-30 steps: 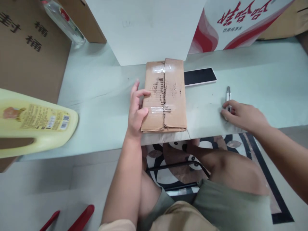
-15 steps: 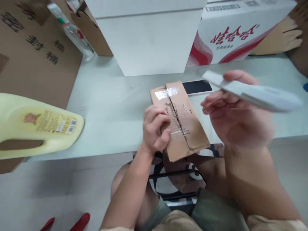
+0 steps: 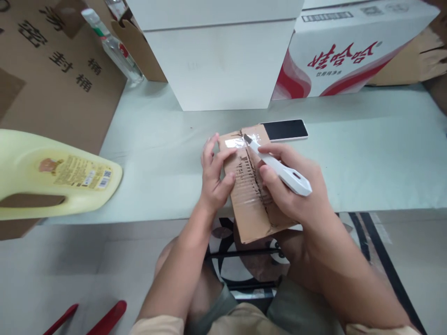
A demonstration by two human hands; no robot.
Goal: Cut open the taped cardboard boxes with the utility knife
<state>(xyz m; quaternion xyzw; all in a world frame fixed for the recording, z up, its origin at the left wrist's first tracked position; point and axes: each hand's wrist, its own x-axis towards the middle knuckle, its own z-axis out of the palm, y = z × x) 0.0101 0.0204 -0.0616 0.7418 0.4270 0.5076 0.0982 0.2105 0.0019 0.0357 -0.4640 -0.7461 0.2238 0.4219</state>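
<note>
A small brown cardboard box [image 3: 249, 204] with clear tape along its top seam lies at the near edge of the pale green table [image 3: 167, 177], its near end hanging over the edge. My left hand [image 3: 213, 174] grips its left side, fingers curled onto the top. My right hand [image 3: 289, 186] holds a white utility knife [image 3: 277, 165]. The knife's tip rests at the taped far end of the seam.
A phone [image 3: 284, 130] lies face up just behind the box. A yellow jug [image 3: 52, 174] lies on its side at left. A white box [image 3: 220, 56], a red-and-white carton [image 3: 349, 51], brown cartons [image 3: 52, 74] and a clear bottle [image 3: 115, 46] line the back.
My right hand picked the knife up from the table at right, swung it over, and brought its tip down onto the box seam. My left hand pulled and turned the box toward me.
</note>
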